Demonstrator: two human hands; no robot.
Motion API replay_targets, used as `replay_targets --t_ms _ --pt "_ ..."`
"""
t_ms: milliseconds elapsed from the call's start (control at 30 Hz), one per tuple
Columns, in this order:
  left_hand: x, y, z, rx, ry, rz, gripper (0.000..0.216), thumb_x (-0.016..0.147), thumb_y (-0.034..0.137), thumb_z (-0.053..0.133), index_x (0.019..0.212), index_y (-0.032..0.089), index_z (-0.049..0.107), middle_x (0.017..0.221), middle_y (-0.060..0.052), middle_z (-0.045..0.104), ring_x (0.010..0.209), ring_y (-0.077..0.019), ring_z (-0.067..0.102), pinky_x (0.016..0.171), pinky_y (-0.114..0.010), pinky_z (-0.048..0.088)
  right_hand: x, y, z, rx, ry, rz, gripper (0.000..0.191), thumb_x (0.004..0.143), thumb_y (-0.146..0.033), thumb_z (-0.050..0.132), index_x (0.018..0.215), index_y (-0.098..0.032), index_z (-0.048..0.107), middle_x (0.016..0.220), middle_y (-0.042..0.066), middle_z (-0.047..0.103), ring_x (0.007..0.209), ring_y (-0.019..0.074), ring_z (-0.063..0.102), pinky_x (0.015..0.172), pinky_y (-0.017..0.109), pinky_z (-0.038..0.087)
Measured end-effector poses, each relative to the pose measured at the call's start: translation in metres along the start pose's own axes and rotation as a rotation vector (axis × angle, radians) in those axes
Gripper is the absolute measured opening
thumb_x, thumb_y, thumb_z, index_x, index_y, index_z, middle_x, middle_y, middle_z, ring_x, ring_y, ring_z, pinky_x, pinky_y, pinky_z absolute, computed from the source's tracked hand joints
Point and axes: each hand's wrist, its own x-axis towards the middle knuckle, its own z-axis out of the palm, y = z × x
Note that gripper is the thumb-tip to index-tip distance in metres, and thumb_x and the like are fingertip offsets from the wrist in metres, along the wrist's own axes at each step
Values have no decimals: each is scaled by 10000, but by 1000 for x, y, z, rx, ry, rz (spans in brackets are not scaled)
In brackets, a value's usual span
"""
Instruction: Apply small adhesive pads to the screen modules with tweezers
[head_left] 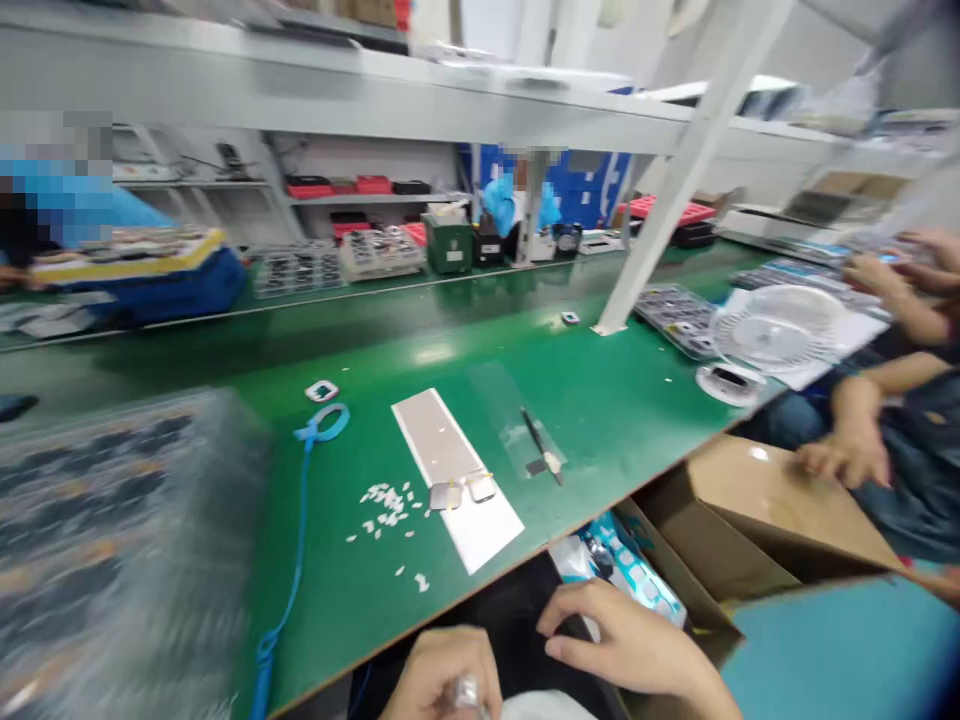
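Observation:
My left hand [442, 675] is at the bottom edge, below the green table's front edge [420, 630], closed round a small clear or shiny thing I cannot name. My right hand [622, 640] rests on my dark lap beside it, fingers loosely stretched and apart, holding nothing that I can see. On the table just above lie a long silver strip [439, 445] with two small square parts [461, 490] on it, a scatter of tiny white pieces [386, 505], and a clear film with a black tool [540, 445].
An open cardboard box [750, 530] with blue-and-white packets [622, 565] stands right of my knees. A blue wrist strap cord [300, 520] runs down the table. Blurred trays [97, 540] fill the left. Other people sit at the right [855, 450] and across the belt.

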Motion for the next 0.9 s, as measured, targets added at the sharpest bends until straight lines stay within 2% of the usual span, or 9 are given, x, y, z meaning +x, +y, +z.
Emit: replay_targets --t_ms 67,167,267,333,400,500,633,767,900 --pt "9 28 9 -195 155 230 645 879 745 464 548 205 340 417 32 435 464 -137 412 562 -259 391 4 -37 4 111 -56 -156 361 851 -465 701 1160 -277 708 1069 61 736 1039 254 666 1003 405 465" --pt "27 67 12 -567 502 523 652 850 675 593 575 190 255 428 69 280 433 -112 295 513 -199 407 26 -69 29 442 -104 -313 824 736 -540 803 1453 -338 451 1207 89 639 1048 251 657 924 403 529" --pt "35 83 7 -732 567 563 634 868 618 619 588 192 242 463 75 220 437 -102 267 508 -165 440 50 -76 56 702 60 -313 1002 744 -493 819 1534 -416 207 1330 104 481 969 191 661 769 321 571" --pt "34 82 1 -810 541 555 587 931 585 550 605 196 256 477 81 188 422 -93 219 504 -141 444 59 -76 65 788 127 -311 1027 743 -434 837 1524 -445 169 1359 97 447 898 142 658 736 281 568" --pt "31 77 -4 -869 486 560 542 979 554 486 628 198 277 481 95 170 389 -78 135 469 -102 416 64 -76 66 824 89 -317 933 728 -387 855 1479 -413 302 1312 85 501 813 112 658 703 256 569" --pt "30 72 -14 -869 427 568 491 1008 532 435 663 203 318 469 114 161 347 -63 20 371 -68 324 68 -80 57 856 28 -327 560 730 -341 852 1225 -286 596 1033 40 633 674 98 644 607 224 560" --pt "36 68 -31 -686 456 446 459 1026 528 391 693 213 377 461 117 165 338 -67 -1 324 -94 275 78 -86 28 801 57 -321 246 732 -302 847 920 -217 713 722 -1 642 574 88 581 519 187 520" --pt "43 60 -44 -552 396 296 453 995 532 481 687 201 435 442 119 222 345 -48 66 341 -108 263 96 -98 -1 619 46 -377 168 739 -321 829 857 -211 780 817 45 674 645 111 591 565 225 531" --pt "44 51 -42 -409 325 150 448 902 609 589 783 179 547 461 126 255 371 -36 113 350 -121 196 113 -114 -9 600 71 -470 97 739 -305 809 795 -225 795 955 64 653 810 147 625 627 230 539"
